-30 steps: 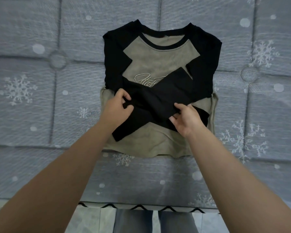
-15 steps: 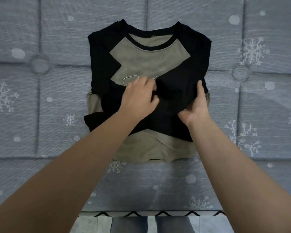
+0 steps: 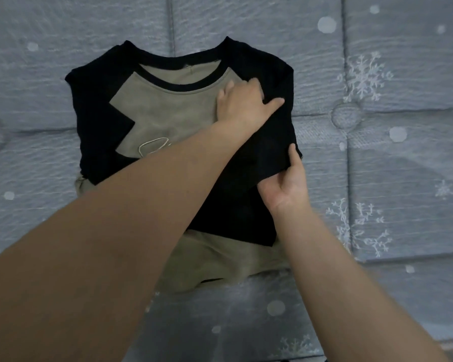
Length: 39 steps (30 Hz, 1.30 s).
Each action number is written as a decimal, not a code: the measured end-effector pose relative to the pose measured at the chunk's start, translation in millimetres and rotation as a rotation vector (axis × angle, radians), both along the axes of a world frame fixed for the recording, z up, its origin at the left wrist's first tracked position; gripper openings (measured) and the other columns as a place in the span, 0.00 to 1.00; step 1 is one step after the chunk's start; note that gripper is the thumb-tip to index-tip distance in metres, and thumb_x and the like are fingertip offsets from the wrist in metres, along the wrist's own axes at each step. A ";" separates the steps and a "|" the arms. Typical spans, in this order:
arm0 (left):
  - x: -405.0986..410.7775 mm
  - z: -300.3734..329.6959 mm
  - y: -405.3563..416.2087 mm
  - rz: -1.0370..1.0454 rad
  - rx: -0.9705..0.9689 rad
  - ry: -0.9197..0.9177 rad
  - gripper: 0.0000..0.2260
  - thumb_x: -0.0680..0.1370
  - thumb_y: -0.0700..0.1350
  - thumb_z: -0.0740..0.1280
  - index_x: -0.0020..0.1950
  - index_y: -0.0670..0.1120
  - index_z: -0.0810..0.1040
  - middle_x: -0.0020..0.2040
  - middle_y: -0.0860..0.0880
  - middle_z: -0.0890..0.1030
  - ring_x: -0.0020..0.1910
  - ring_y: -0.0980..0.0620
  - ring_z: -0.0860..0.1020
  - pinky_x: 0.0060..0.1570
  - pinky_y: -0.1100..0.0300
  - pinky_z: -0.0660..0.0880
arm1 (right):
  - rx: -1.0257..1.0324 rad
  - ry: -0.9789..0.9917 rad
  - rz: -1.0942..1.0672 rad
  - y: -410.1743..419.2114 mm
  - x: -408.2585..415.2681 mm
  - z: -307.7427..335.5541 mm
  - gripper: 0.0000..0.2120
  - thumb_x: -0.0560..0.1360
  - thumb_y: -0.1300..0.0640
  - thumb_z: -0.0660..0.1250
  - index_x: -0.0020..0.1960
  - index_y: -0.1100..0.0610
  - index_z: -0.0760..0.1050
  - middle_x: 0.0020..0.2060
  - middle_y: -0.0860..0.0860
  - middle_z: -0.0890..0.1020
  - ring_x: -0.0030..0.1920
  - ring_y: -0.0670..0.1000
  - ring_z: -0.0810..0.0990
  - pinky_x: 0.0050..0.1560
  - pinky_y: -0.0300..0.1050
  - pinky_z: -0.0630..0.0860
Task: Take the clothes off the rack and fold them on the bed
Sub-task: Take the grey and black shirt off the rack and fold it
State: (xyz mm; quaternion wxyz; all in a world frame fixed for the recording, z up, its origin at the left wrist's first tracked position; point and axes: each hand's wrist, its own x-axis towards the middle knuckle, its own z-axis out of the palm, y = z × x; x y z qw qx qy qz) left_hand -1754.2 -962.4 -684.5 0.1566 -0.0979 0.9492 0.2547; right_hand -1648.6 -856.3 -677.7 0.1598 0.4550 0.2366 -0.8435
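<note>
My shirt (image 3: pixel 168 113), olive with black sleeves and a black collar, lies flat on the bed (image 3: pixel 377 178), collar toward the far edge and hem toward the near edge, its sleeves folded across the front. My left hand (image 3: pixel 242 104) reaches across and rests palm down by the collar, on the shirt's right shoulder, fingers spread and fairly straight. My right hand (image 3: pixel 285 184) pinches the right edge of the folded black sleeve, thumb on top. The bed's cover is grey-blue, quilted, with white snowflakes (image 3: pixel 364 77) and dots.
</note>
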 end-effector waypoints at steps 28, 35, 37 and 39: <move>161.6 -26.2 -17.0 -0.358 -0.187 0.206 0.30 0.81 0.61 0.54 0.81 0.53 0.55 0.82 0.46 0.51 0.81 0.44 0.47 0.77 0.43 0.50 | 2.050 0.577 1.402 21.4 9.8 -27.4 0.27 0.85 0.41 0.45 0.82 0.46 0.48 0.82 0.53 0.46 0.81 0.56 0.42 0.79 0.63 0.43; 104.3 -0.2 -111.3 -0.034 0.071 0.244 0.26 0.82 0.56 0.55 0.80 0.51 0.60 0.81 0.48 0.54 0.80 0.48 0.50 0.78 0.48 0.48 | 1.956 0.729 1.015 -39.6 -73.2 -1.4 0.13 0.78 0.58 0.59 0.62 0.56 0.71 0.77 0.54 0.65 0.80 0.58 0.53 0.80 0.59 0.45; 85.5 3.5 -147.1 0.014 -0.032 0.222 0.26 0.83 0.56 0.55 0.80 0.49 0.60 0.82 0.47 0.53 0.81 0.46 0.49 0.78 0.48 0.45 | 1.928 0.665 1.031 -57.7 -104.3 1.3 0.15 0.76 0.64 0.59 0.62 0.56 0.71 0.73 0.53 0.70 0.80 0.58 0.54 0.80 0.58 0.45; 70.3 4.4 -179.1 0.053 -0.145 0.199 0.26 0.83 0.53 0.55 0.80 0.46 0.59 0.81 0.45 0.52 0.80 0.44 0.48 0.78 0.47 0.45 | 1.898 0.569 1.170 -67.7 -129.8 -1.9 0.22 0.77 0.66 0.57 0.70 0.55 0.66 0.74 0.54 0.69 0.80 0.57 0.53 0.79 0.59 0.46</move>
